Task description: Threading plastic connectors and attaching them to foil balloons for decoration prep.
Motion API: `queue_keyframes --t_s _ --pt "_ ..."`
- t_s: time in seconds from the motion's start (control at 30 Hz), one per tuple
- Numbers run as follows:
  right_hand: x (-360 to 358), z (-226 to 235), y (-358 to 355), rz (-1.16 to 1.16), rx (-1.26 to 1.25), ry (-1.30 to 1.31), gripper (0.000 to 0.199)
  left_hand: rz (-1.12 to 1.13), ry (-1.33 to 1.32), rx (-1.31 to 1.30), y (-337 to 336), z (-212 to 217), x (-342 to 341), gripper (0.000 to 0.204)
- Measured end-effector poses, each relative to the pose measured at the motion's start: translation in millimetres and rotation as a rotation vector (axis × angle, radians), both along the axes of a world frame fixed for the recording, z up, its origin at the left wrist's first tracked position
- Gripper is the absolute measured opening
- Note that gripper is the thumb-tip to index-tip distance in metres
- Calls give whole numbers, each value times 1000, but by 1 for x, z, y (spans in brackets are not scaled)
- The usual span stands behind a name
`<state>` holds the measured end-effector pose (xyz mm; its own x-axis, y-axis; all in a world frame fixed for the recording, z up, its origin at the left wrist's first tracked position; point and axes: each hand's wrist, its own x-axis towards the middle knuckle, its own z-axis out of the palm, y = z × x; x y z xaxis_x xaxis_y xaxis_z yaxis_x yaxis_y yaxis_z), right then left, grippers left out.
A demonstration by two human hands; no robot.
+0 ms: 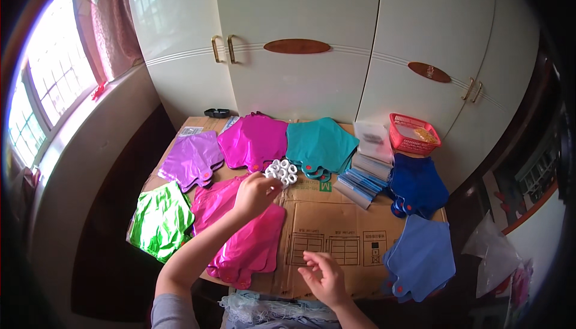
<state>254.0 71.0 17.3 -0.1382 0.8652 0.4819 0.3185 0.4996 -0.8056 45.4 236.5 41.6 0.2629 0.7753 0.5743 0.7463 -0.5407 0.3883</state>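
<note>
Your left hand [258, 194] was bent at the near edge of the white rings [282, 173], its fingertips drawn in; you could not tell whether they pinched one. Your right hand [324, 278] hung empty near you, thumb and fingers parted, over the cardboard [324, 209] on the surface. The rings lay bunched just below the magenta stack [252, 140] and the teal stack [321, 143]. Each ring looked light and easy to scatter, its stiffness unclear; a fingertip pinch across one rim, or through its hole, seemed your best hold.
</note>
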Motion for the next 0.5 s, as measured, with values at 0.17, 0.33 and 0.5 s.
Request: queue_keyframes --t_s 0.17,0.33,0.5 --pt "5 -18 -10 -2 -7 -32 35 36 288 208 61 -29 3 5" --pt "12 -28 -11 -9 -64 -20 34 126 348 226 71 -48 6 5" --pt "15 -32 -10 -12 -130 42 30 82 308 129 68 -48 9 6"
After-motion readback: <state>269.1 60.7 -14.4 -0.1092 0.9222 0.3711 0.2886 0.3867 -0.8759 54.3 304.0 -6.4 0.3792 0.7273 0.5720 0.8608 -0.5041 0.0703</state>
